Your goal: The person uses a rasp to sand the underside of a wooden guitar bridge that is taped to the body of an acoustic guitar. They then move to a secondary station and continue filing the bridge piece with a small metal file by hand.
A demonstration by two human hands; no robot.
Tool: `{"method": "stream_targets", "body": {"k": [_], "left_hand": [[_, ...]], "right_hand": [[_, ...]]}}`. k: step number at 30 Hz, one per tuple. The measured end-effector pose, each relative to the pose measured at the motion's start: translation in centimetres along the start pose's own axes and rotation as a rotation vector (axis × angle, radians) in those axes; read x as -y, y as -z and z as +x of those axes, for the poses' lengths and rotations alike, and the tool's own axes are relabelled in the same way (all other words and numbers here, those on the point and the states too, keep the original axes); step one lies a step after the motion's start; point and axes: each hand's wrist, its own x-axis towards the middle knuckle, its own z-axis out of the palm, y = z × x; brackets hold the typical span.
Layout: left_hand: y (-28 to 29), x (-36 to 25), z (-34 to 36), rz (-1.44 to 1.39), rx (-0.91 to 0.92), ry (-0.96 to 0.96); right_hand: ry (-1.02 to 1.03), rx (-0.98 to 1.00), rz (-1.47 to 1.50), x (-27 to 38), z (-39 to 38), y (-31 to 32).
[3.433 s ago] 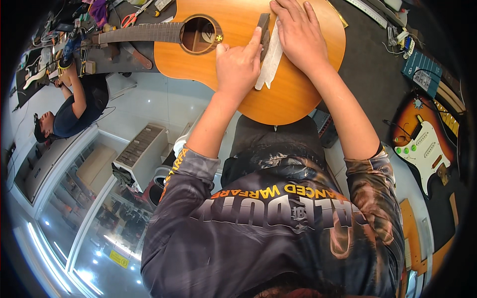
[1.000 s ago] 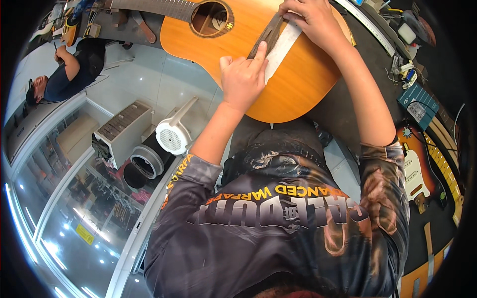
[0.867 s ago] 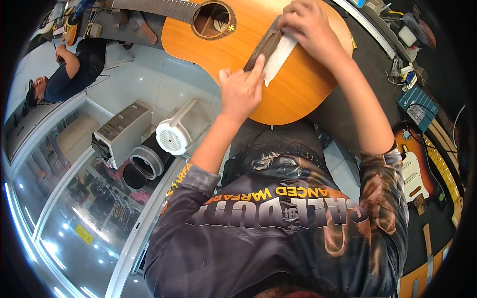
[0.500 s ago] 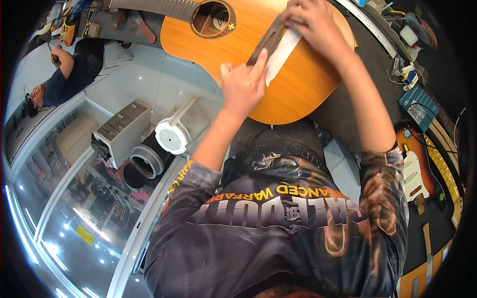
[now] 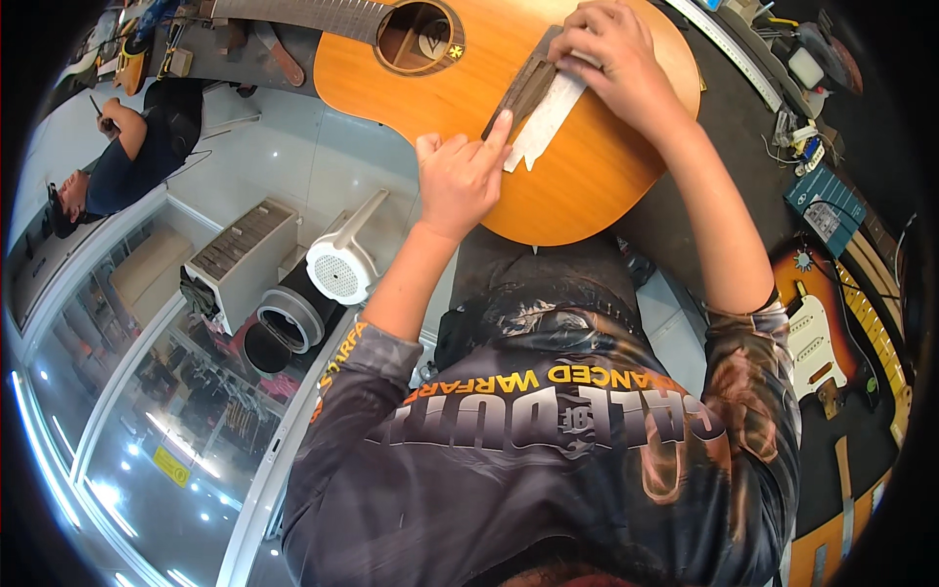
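An orange-topped acoustic guitar (image 5: 391, 108) lies flat before me. On its top is a dark brown wooden bridge (image 5: 525, 88), slanting from near left to far right, apparently tilted so a broad side face shows. Along its right side runs a whitish strip of tape (image 5: 544, 122) with a ragged near end. My right hand (image 5: 606, 54) is closed round the bridge's far end. At the near end, my left hand (image 5: 460, 181) touches the bridge with its stretched index fingertip; the thumb stands apart and the other fingers are partly curled. The bridge's underside is hidden.
A long metal ruler (image 5: 729, 49) lies on the dark bench right of the guitar. Further right are a sunburst electric guitar body (image 5: 812, 342) and a teal box (image 5: 827, 210). A white stool (image 5: 337, 269) stands on the floor at left. Another person (image 5: 127, 157) is at far left.
The bridge has tipped or shifted slightly left, showing more of its side and more of the tape's near end. My left hand has moved a little left and down with its near end.
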Motion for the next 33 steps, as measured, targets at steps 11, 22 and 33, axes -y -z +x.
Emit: {"method": "stream_targets", "body": {"k": [11, 22, 33], "left_hand": [[0.4, 0.3, -0.3, 0.023, 0.014, -0.013], [0.5, 0.5, 0.1, 0.0, 0.002, -0.035], [0.2, -0.4, 0.6, 0.002, 0.013, -0.014]], "right_hand": [[-0.003, -0.026, -0.021, 0.2, -0.2, -0.3], [-0.058, -0.01, -0.016, 0.2, 0.1, 0.0], [0.016, -0.018, -0.056, -0.7, 0.4, 0.3]]}}
